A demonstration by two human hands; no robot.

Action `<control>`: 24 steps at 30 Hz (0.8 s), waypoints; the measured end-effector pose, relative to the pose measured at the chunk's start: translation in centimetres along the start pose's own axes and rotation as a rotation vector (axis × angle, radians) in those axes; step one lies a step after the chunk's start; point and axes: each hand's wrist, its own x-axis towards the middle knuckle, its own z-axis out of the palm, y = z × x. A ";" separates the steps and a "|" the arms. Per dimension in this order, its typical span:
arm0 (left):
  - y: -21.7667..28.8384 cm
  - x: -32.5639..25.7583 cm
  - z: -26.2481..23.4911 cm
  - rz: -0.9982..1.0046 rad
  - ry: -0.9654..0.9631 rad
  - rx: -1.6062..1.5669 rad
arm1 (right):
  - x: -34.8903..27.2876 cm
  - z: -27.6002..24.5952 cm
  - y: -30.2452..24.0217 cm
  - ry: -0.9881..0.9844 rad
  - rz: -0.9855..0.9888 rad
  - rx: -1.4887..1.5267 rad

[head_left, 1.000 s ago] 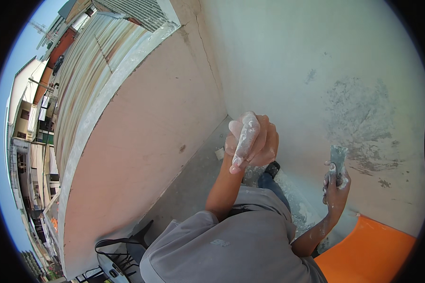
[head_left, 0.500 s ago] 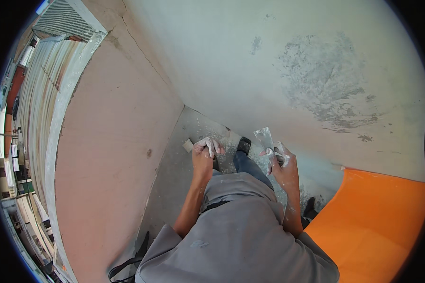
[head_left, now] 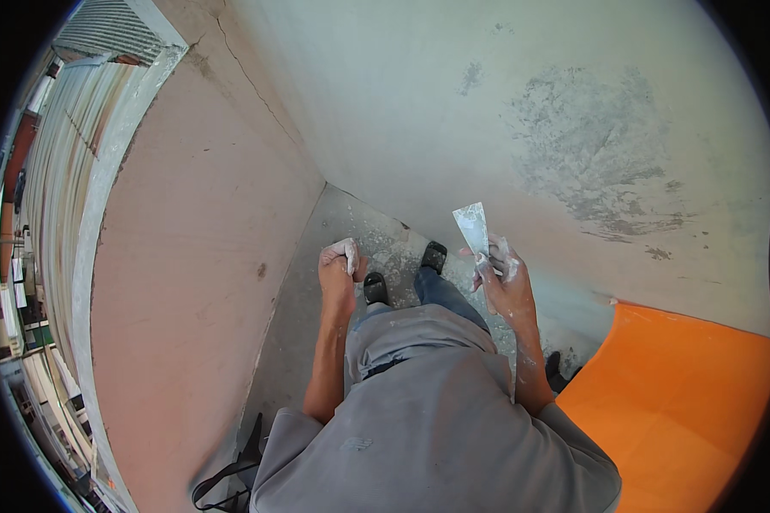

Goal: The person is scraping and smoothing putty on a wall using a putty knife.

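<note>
The right hand was closed around the handle of a putty knife, whose blade stood upright — long axis pointing up toward the rough grey patch on the pale wall. That patch lay above and to the right of the blade, nearer this hand than the other. The left hand hung lower, left of the knife, curled shut on a small white lump — what it was, I could not tell.

Grey plaster wall with rough patch, pink side wall, orange sheet lower right, black bag on floor.
</note>
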 end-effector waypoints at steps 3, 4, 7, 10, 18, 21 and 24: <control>-1.1 0.9 2.0 -0.060 -0.021 0.120 | 0.7 -0.3 1.3 -0.040 0.109 0.260; -2.2 1.3 2.6 -0.066 -0.056 0.216 | 0.6 -0.4 1.5 -0.051 0.112 0.250; -2.9 1.6 5.9 -0.072 -0.395 0.545 | 0.1 -0.7 1.6 -0.100 0.396 0.556; -3.9 0.9 9.3 -0.153 -0.560 0.321 | 0.1 0.4 1.8 0.129 0.148 -0.131; -7.5 2.5 13.9 -0.260 -0.648 -0.014 | 0.2 -1.3 2.9 0.021 -0.027 -0.433; -7.6 2.7 15.5 -0.544 -0.509 0.017 | 0.3 -2.8 3.9 -0.115 0.364 0.066; -9.8 3.6 14.9 -0.588 -0.510 -0.062 | 0.7 -2.6 0.2 -0.088 0.505 -0.009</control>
